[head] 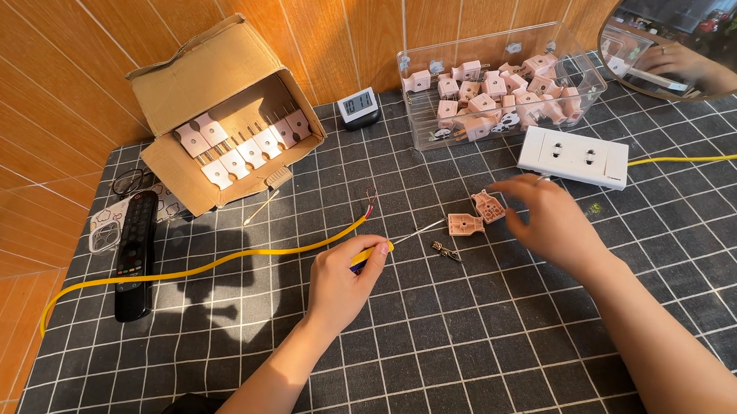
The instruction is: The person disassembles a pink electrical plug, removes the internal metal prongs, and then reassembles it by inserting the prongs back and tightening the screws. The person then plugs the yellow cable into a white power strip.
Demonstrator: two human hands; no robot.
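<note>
My left hand (344,280) grips a screwdriver (383,245) with a yellow and blue handle; its thin metal shaft points right toward a pink plug half (465,224) lying on the black checked mat (461,352). A second pink plug half (488,206) lies just beyond it. My right hand (550,219) hovers over the mat with fingers spread, its fingertips close to that second half, holding nothing. A small dark metal part (445,251) rests between my hands. The stripped end of a yellow cable (242,258) lies near the screwdriver.
An open cardboard box (215,117) of pink plugs stands at the back left. A clear plastic bin (498,84) of pink plugs, a white socket strip (574,156), a small digital clock (359,107), a black remote (136,251), a phone case (107,224) and a mirror (690,47) surround the mat.
</note>
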